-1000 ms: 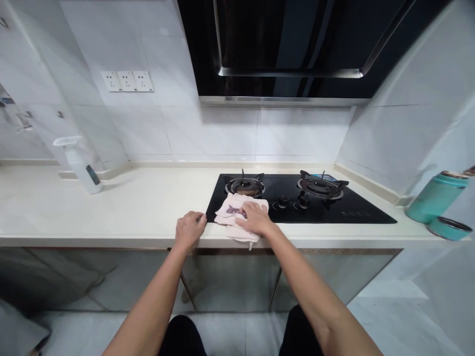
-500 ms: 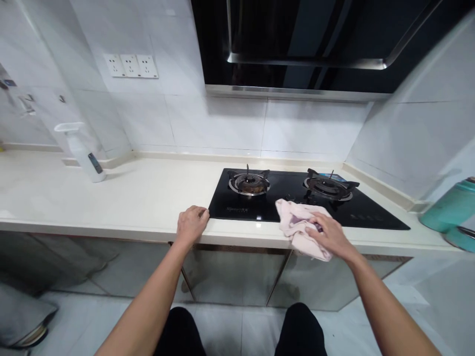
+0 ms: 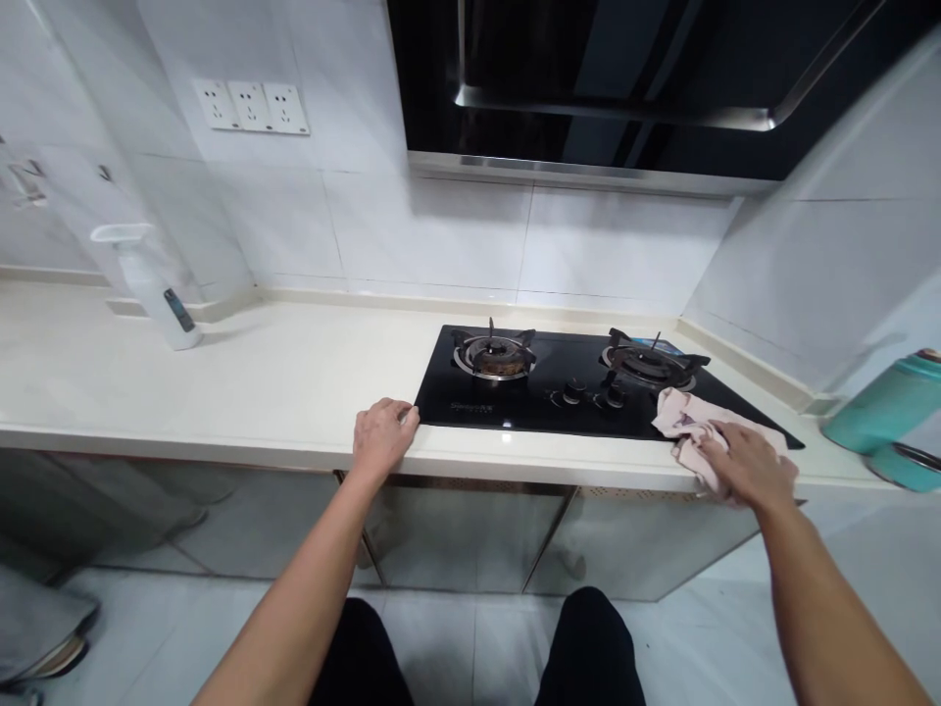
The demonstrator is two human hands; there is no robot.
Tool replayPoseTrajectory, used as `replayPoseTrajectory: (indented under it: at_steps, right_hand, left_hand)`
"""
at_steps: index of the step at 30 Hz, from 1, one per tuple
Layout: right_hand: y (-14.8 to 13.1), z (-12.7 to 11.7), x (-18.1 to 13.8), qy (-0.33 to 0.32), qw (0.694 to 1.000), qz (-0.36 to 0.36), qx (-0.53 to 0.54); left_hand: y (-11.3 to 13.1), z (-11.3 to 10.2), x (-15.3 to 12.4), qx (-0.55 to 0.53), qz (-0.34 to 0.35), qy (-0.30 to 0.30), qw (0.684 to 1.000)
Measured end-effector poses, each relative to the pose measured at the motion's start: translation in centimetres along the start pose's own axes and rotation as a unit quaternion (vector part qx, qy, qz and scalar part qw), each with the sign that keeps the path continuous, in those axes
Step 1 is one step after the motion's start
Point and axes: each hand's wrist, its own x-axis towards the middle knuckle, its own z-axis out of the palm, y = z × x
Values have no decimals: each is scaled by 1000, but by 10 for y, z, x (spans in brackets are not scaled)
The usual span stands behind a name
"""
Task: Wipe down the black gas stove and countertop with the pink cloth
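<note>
A pale pink cloth (image 3: 689, 420) lies bunched under my right hand (image 3: 746, 461), which grips it at the right front of the black gas cooktop (image 3: 515, 407). The cloth covers the cooktop's front edge there and hangs a little over the white counter's edge. My left hand (image 3: 383, 434) rests on the counter's front edge, its fingertips beside the cooktop's left front corner; it holds nothing and its fingers are loosely bent. Between the left burner (image 3: 495, 357) and the right burner (image 3: 651, 363), two control knobs (image 3: 592, 394) show in front.
On the left of the counter (image 3: 294, 378) stands a white spray bottle (image 3: 157, 299). A teal flask (image 3: 886, 404) and a smaller teal container (image 3: 908, 465) are at the right end. A black range hood (image 3: 588, 88) overhangs the cooktop. Cabinet doors (image 3: 470, 539) are below.
My right hand has moved the pink cloth rightward along the cooktop's front, uncovering the knobs. My left hand has stayed at the corner. The view has shifted slightly.
</note>
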Motion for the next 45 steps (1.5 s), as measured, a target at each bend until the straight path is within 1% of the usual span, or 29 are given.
replayPoseTrajectory:
  at_steps: [3,5,7,9,11,14,16,18,20,21,23,24,25,27,30,33,35,37,39,41,43,45]
  right_hand:
    - [-34,-2,-34,-6,999,37,13]
    - [-67,-4,-58,13,999,40,4]
    - [-108,-3,-81,30,999,23,-1]
    - [-155,-1,-103,43,999,-23,12]
    - [-202,3,-125,54,994,-79,53]
    - [-271,8,-154,55,972,-181,139]
    - [-313,8,-167,23,954,-245,169]
    - [-350,2,-174,-34,939,-300,165]
    - [-380,-8,-173,-89,923,-346,143]
    - [-392,-13,-171,-104,915,-366,133]
    - [-406,-22,-166,-111,902,-401,119]
    - [-409,-24,-163,-107,896,-415,117]
    - [-407,-25,-160,-101,891,-428,118]
    - [-394,-22,-158,-89,880,-447,129]
    - [-354,-7,-155,-44,874,-460,151]
    - [-297,9,-150,44,873,-457,163]
    - [-253,17,-143,104,872,-450,163]
    - [-208,23,-134,151,873,-437,154]
    - [-161,28,-122,179,879,-419,140]
    - [-116,34,-109,191,894,-384,127]
    - [-74,40,-96,196,919,-323,117]
    - [-42,45,-82,199,941,-251,113]
  left_hand:
    - [0,2,0,-4,7,-1,1000]
    - [0,4,0,-5,7,-1,1000]
    - [-1,5,0,-3,3,1,1000]
    - [-1,5,0,-2,3,2,1000]
    - [-1,4,0,-5,5,1,1000]
    - [-1,3,0,-7,-1,1,1000]
    - [-1,2,0,-3,-6,1,1000]
    - [-2,1,1,0,-10,1,1000]
    - [-3,0,1,-3,-11,0,1000]
    - [-4,0,2,-5,-10,-1,1000]
    - [-6,0,2,-8,-7,-3,1000]
    - [-7,1,3,-10,-5,-3,1000]
    - [-8,1,3,-12,-6,-2,1000]
    - [-10,1,3,-19,-8,2,1000]
    - [-9,0,3,-24,-16,2,1000]
    - [-8,-2,2,-22,-26,-4,999]
    - [-7,-4,3,-23,-27,-8,999]
    - [-6,-4,3,-20,-26,-11,999]
    - [-6,-3,4,-9,-25,-12,1000]
    - [-6,-2,5,-1,-25,-12,1000]
    - [-6,-2,5,1,-23,-12,1000]
    - [-5,-1,5,3,-21,-10,1000]
